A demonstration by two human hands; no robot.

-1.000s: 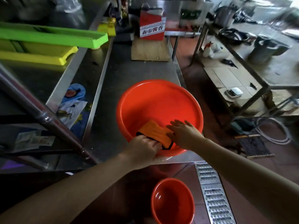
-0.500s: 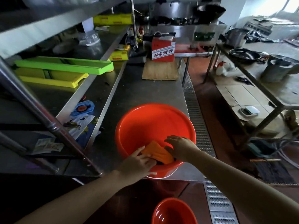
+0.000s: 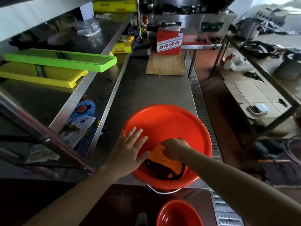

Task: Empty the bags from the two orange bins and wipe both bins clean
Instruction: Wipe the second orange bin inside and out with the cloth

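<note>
Now | left hand (image 3: 130, 149) flat on bin (image 3: 171, 118) rim | right hand (image 3: 175, 148) grips cloth (image 3: 164, 160) inside

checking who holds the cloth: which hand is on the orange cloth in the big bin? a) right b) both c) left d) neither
a: the right hand bunches the orange cloth inside the big orange bin, while the left hand lies flat with spread fingers on the bin's near-left rim.

The steel bench (image 3: 146, 88) carries a large orange bin (image 3: 171, 121) at its near edge, under both hands. Beyond the hands lies a wooden board (image 3: 165, 65) with a red box (image 3: 168, 41) on it. Below the hands, a smaller orange bin (image 3: 179, 212) sits on the floor (image 3: 114, 203).
</note>
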